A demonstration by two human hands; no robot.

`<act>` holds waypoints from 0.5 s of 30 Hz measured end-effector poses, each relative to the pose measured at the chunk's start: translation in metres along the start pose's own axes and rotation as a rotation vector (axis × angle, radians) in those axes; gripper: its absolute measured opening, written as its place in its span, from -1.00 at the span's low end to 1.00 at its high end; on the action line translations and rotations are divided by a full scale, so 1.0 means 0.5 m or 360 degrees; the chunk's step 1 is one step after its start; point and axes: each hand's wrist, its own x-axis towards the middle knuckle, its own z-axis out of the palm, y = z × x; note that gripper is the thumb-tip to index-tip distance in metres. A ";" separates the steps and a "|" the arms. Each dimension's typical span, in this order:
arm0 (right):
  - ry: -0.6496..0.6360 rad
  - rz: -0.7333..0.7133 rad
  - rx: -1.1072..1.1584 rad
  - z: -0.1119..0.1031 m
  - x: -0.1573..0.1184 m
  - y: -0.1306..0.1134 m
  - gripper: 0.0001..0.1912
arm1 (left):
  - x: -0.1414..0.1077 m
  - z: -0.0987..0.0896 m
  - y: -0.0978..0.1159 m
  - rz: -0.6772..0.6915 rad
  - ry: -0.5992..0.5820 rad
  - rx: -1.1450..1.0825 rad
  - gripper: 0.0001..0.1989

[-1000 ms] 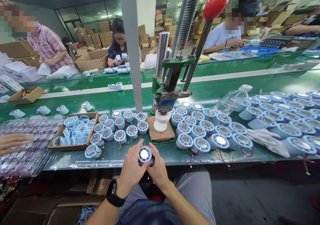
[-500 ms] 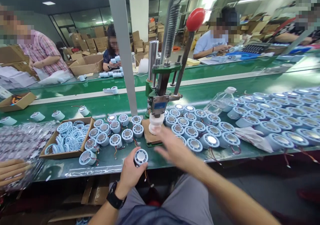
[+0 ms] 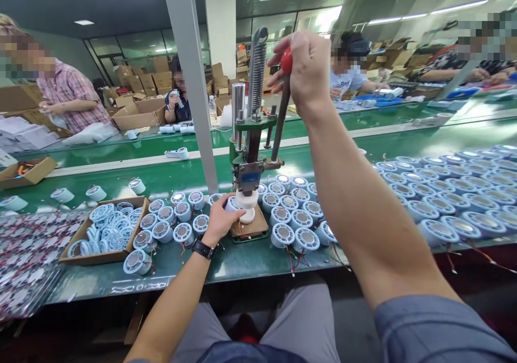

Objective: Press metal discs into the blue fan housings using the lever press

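A light blue, cylindrical plastic unit (image 3: 233, 204) is grasped by the fingers of the left hand (image 3: 221, 222), at the left edge of two white, rounded plastic press pads (image 3: 247, 216). Whether it is seated between the pads cannot be told, since its lower part is covered by the fingers. Half a second ago it was held near the front edge; now it has been brought up to the green and steel hand press (image 3: 249, 175). The right hand (image 3: 311, 67) has been raised from beside the pads to the red, oval lever knob (image 3: 287, 61); its fingers are spread loosely past the knob, not clenched, and firm contact cannot be confirmed. The work is thus judged to have reached the press, with the lever standing upright and not pulled down.

Just below the left fingers, a brown, flat board (image 3: 256, 228) is set under the pads. To their left, more light blue units (image 3: 183, 234) are stood on the green, glossy tabletop (image 3: 238, 266); farther left, light blue plastic rings (image 3: 100, 223) are heaped in a brown cardboard box (image 3: 138, 236). To their right, beyond the board, similar units (image 3: 283, 234) are ranged in rows.
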 end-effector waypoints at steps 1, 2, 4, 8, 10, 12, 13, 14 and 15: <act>-0.0002 0.0002 -0.0013 -0.002 -0.001 0.000 -0.40 | 0.000 0.000 -0.004 0.0019 0.0013 -0.0063 -0.52; -0.0007 0.0007 -0.0032 -0.003 -0.001 -0.001 -0.40 | -0.001 -0.001 -0.006 0.0020 0.0043 -0.0105 -0.51; -0.0002 0.0032 -0.0032 -0.003 0.003 -0.006 -0.44 | -0.003 0.001 -0.009 -0.0017 0.0134 -0.0156 -0.48; 0.0065 0.0206 0.0173 0.005 -0.001 -0.024 -0.54 | -0.023 0.025 -0.007 -0.0113 0.0194 -0.0344 -0.44; 0.0114 0.0211 0.0265 0.010 -0.012 -0.023 -0.56 | -0.024 0.051 -0.015 -0.0155 0.0123 -0.0470 -0.43; 0.0203 0.0116 0.0336 0.015 -0.020 -0.008 -0.59 | -0.010 0.076 -0.032 -0.0152 0.0056 -0.0579 -0.40; 0.0232 0.0061 0.0373 0.017 -0.022 0.003 -0.60 | 0.000 0.084 -0.041 -0.0145 -0.0003 -0.0620 -0.39; 0.0243 -0.0002 0.0416 0.018 -0.023 0.014 -0.60 | 0.009 0.090 -0.049 -0.0138 -0.0051 -0.0643 -0.38; 0.0240 -0.0079 0.0467 0.019 -0.023 0.023 -0.58 | 0.015 0.092 -0.055 -0.0129 -0.0096 -0.0644 -0.37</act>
